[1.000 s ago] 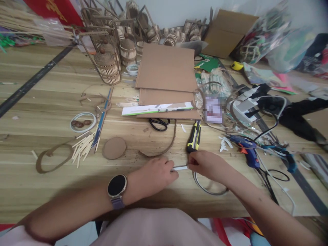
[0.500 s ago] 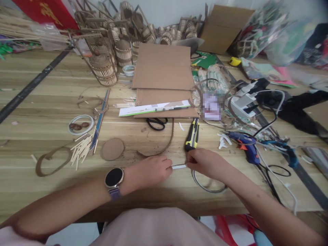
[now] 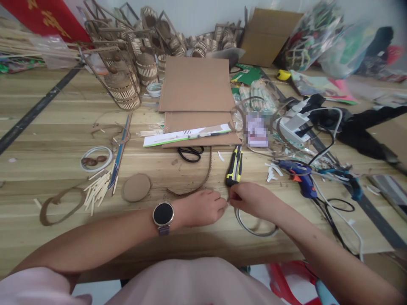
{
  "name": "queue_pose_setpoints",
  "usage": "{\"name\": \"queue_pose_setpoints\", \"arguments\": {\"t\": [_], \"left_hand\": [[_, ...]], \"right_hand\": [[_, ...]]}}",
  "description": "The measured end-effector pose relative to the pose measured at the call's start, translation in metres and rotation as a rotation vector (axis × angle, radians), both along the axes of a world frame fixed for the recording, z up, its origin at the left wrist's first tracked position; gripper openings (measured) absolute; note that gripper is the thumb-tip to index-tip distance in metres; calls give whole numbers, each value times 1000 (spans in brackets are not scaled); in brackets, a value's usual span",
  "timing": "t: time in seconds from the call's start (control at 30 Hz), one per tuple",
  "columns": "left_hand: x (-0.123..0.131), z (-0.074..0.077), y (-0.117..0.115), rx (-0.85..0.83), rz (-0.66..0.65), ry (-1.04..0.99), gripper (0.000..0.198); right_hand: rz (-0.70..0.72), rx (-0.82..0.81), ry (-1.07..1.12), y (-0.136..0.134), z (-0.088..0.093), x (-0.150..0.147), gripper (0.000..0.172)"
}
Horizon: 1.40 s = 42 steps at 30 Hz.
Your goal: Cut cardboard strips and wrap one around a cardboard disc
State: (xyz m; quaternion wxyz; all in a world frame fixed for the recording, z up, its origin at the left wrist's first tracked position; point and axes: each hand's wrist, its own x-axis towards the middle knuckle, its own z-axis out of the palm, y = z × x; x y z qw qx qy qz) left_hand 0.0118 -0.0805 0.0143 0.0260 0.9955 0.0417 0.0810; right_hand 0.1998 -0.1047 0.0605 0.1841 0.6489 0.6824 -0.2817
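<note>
Left hand [image 3: 203, 207] has neared right hand [image 3: 253, 199]; each grip pinches white strip [image 3: 228, 203]

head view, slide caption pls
Left hand and right hand close together over a wooden table, a yellow-black cutter just beyond.

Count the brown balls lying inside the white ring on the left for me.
3 visible: the left ball, the middle ball and the right ball, side by side within the white ring. A smaller one tucked behind them could be hidden.
</note>
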Motion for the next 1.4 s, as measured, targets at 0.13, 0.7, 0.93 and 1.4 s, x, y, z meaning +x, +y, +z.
{"name": "queue_pose_setpoints", "arguments": {"t": [0.13, 0.7, 0.93, 1.4], "left_hand": [[-5, -3, -2, 41, 1, -43, 20], [-17, -7, -9, 46, 70, -16, 23], [-18, -4, -9, 30, 66, -11, 24], [-20, -1, -13, 21, 102, 20, 24]], "right_hand": [[14, 20, 33, 0, 0, 4, 17], [-138, 154, 171, -18, -1, 25, 11], [-106, 45, 226, -15, 11, 46, 18], [-79, 39, -132, -6, 10, 23, 17]]}}
